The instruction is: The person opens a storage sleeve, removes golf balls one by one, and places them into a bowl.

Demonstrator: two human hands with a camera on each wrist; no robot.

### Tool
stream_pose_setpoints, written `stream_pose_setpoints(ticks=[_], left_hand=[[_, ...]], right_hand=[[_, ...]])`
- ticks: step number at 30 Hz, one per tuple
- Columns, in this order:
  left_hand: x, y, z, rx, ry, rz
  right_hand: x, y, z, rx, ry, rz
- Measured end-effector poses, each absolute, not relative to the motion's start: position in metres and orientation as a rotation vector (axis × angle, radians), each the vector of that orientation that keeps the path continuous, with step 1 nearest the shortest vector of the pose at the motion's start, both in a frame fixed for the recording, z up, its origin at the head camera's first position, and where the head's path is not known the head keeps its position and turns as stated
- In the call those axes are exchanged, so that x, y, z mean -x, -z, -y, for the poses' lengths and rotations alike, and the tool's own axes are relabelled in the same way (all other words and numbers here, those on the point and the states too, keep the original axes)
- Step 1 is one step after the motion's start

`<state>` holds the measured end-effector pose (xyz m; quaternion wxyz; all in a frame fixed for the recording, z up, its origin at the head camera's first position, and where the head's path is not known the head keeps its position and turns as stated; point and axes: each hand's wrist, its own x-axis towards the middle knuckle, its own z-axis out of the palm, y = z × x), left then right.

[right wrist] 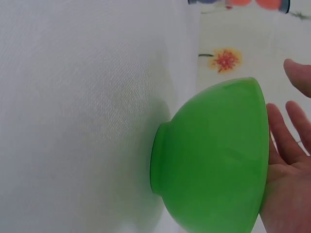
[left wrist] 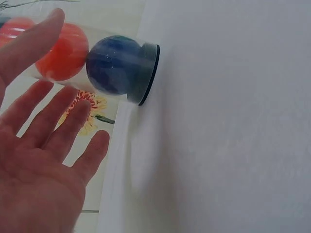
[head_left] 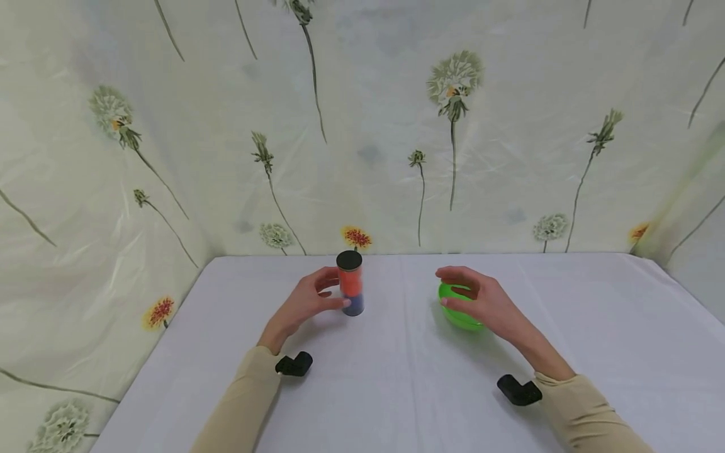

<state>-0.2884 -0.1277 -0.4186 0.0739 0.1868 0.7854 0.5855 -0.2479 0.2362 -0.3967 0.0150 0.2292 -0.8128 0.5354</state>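
A clear tube point(head_left: 350, 283) with a black lid stands upright on the table, left of centre. Inside it, the left wrist view shows a dark blue ball point(left wrist: 114, 65) at the bottom and orange-red balls point(left wrist: 63, 53) above. My left hand point(head_left: 308, 299) is around the tube's left side, thumb in front and fingers spread, not closed on it. To the right sits a green bowl point(right wrist: 218, 158), upright on its foot. Over the bowl's rim hovers my right hand point(head_left: 478, 299), fingers loosely bent and thumb apart from them, with nothing in its grasp.
A white cloth point(head_left: 385, 384) covers the table. Behind it and at the sides hangs a pale sheet point(head_left: 362, 126) printed with dandelions. Each wrist carries a small black device point(head_left: 294, 363) near the sleeve cuff.
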Motion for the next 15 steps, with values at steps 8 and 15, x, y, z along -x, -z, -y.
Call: stream_pose_setpoints(ticks=[8, 15], left_hand=[[0.292, 0.423, 0.118, -0.545, -1.838, -2.267], [0.293, 0.427, 0.114, -0.485, -1.853, -2.234]], right_hand=[[0.248, 0.397, -0.232, -0.697, -1.747, 2.499], [0.247, 0.395, -0.231, -0.678, -1.797, 2.488]])
